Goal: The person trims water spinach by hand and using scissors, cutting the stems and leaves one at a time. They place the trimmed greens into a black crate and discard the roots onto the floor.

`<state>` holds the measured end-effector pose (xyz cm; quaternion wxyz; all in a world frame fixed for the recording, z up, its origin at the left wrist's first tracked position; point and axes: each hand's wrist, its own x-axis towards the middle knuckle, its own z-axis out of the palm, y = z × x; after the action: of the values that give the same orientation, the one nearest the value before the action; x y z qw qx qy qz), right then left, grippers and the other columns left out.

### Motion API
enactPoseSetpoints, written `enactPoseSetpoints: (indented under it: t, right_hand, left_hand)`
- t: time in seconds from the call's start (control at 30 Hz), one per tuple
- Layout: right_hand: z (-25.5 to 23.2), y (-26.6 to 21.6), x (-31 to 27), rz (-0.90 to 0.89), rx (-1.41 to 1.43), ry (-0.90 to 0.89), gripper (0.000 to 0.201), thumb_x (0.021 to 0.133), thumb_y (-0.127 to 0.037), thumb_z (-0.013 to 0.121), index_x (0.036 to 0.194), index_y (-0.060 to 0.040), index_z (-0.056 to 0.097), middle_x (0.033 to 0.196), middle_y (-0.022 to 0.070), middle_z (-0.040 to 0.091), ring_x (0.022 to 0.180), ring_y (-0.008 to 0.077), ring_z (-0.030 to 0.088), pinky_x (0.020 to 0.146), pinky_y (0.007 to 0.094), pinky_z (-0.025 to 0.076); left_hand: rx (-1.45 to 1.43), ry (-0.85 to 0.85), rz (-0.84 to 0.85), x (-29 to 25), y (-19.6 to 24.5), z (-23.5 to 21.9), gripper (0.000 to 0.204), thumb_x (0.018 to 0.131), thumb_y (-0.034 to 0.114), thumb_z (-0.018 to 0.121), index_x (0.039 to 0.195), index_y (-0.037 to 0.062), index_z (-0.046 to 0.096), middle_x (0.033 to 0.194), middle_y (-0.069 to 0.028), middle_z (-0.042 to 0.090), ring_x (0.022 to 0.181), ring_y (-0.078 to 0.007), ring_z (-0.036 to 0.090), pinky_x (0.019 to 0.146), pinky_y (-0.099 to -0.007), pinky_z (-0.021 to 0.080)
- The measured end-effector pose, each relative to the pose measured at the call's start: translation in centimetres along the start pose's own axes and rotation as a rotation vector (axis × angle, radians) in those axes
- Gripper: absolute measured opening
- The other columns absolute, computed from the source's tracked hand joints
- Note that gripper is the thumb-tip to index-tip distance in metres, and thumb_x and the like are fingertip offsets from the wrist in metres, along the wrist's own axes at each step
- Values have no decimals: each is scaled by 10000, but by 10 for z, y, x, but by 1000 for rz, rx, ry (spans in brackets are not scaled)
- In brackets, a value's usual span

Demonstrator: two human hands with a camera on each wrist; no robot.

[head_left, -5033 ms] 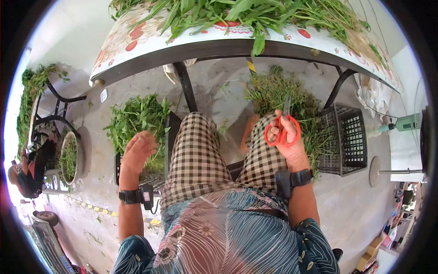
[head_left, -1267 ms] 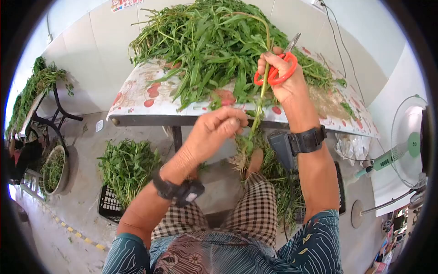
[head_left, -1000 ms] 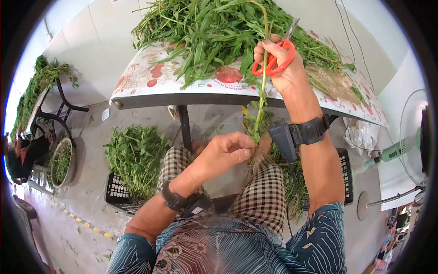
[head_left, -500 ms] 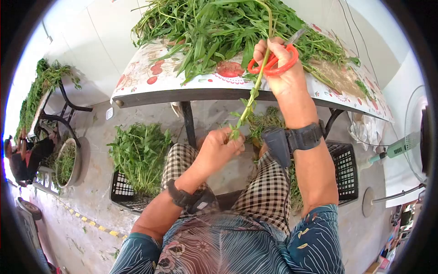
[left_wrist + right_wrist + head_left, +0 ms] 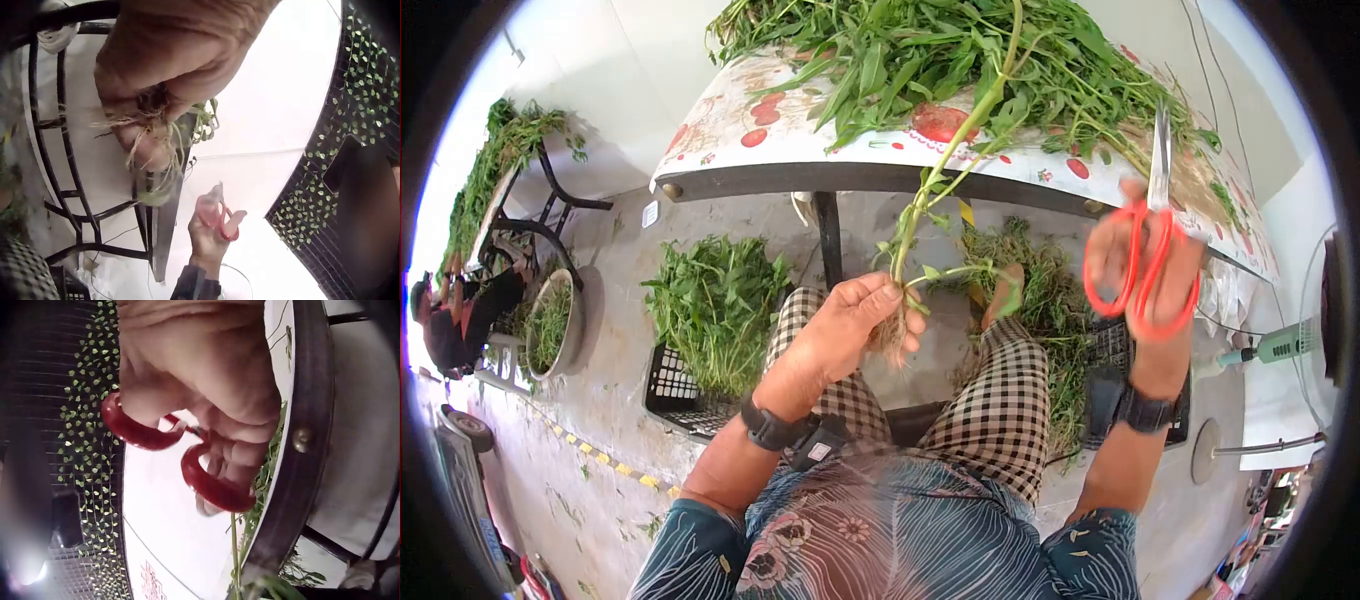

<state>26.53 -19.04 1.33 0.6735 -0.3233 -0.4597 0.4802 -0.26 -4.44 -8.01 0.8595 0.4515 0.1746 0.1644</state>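
The left hand pinches the root end of a long green stem, which slants up toward the table. In the left wrist view, thin roots hang between the thumb and fingers of that hand. Off to the right, the right hand holds red-handled scissors, fingers through the loops and blades pointing up, away from the stem. The right wrist view shows the red loops around the fingers of the right hand.
Leafy stems are heaped on the table, whose patterned cover shows at the front. Below stand a black crate of greens at left and a dark crate at right, beside a floor pile. A fan stands far right.
The right hand has let go of the stem and moved right and down with the scissors. The left hand has the stem's root end in its pinch, slightly lower than before.
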Motion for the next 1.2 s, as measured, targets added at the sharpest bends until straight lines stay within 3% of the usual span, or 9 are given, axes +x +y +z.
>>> enactPoseSetpoints:
  t: [0.03, 0.13, 0.3, 0.4, 0.5, 0.6, 0.8, 0.9, 1.2]
  right_hand:
    - [7, 6, -13, 92, -38, 23, 589, 883, -535, 354, 1181, -32, 429, 857, 187, 609, 690, 253, 601, 669, 336, 472]
    - [30, 33, -54, 302, -226, -3, 545, 813, -337, 571, 1244, -61, 381, 1019, 170, 569, 763, 207, 590, 676, 306, 478]
    - [50, 66, -66, 785, -399, 40, 821, 633, -199, 750, 1318, -121, 303, 1169, 167, 517, 946, 211, 554, 778, 330, 464]
    - [55, 80, -63, 645, -857, -134, 844, 634, -194, 753, 1323, -91, 277, 1198, 145, 497, 945, 229, 556, 822, 318, 440]
    - [68, 82, -51, 567, -712, -115, 810, 645, -209, 753, 1309, -84, 307, 1175, 155, 512, 943, 239, 556, 819, 322, 437]
    - [69, 93, -44, 455, -842, -118, 754, 659, -225, 752, 1279, -57, 357, 1064, 149, 556, 924, 235, 563, 798, 323, 442]
    - [73, 103, -37, 416, -928, -60, 559, 698, -211, 726, 1156, 1, 487, 760, 131, 533, 678, 182, 541, 630, 326, 437]
    - [72, 109, -37, 339, -953, -47, 496, 698, -218, 724, 1102, -4, 531, 689, 139, 515, 589, 209, 499, 573, 336, 413]
    - [68, 106, -35, 297, -1047, -71, 426, 691, -235, 728, 1004, -1, 558, 683, 181, 531, 571, 310, 487, 545, 347, 410]
  left_hand:
    - [-23, 3, -2, 0, -2, 1, 234, 907, 214, 488, 994, 2, 536, 839, -102, 620, 706, -184, 622, 569, -279, 525]
    - [-45, 25, -2, -1, -3, 2, 249, 901, 217, 498, 1019, 1, 537, 862, -110, 621, 725, -197, 630, 572, -276, 528]
    - [-47, 0, -16, -2, -2, -2, 256, 890, 211, 518, 1031, -2, 543, 870, -113, 624, 737, -196, 637, 578, -273, 533]
    - [-31, 14, -20, -5, -2, 1, 251, 885, 216, 528, 998, -7, 554, 854, -110, 627, 720, -192, 637, 569, -275, 533]
    - [-8, 38, -8, -8, -6, 1, 248, 880, 223, 537, 959, -10, 562, 835, -108, 629, 708, -187, 637, 555, -276, 530]
    - [35, 51, 4, -11, -7, 1, 246, 878, 229, 542, 915, -13, 570, 822, -106, 631, 697, -179, 633, 548, -271, 527]
    - [228, 22, -3, -13, -7, 4, 246, 890, 223, 525, 866, -16, 579, 773, -91, 628, 659, -157, 620, 536, -260, 517]
    - [251, 13, 0, -13, -9, 3, 248, 897, 218, 515, 870, -20, 578, 757, -84, 624, 649, -152, 617, 528, -254, 510]
    - [323, 28, 6, -12, -9, 3, 245, 898, 217, 514, 853, -13, 586, 730, -69, 615, 606, -136, 602, 513, -240, 492]
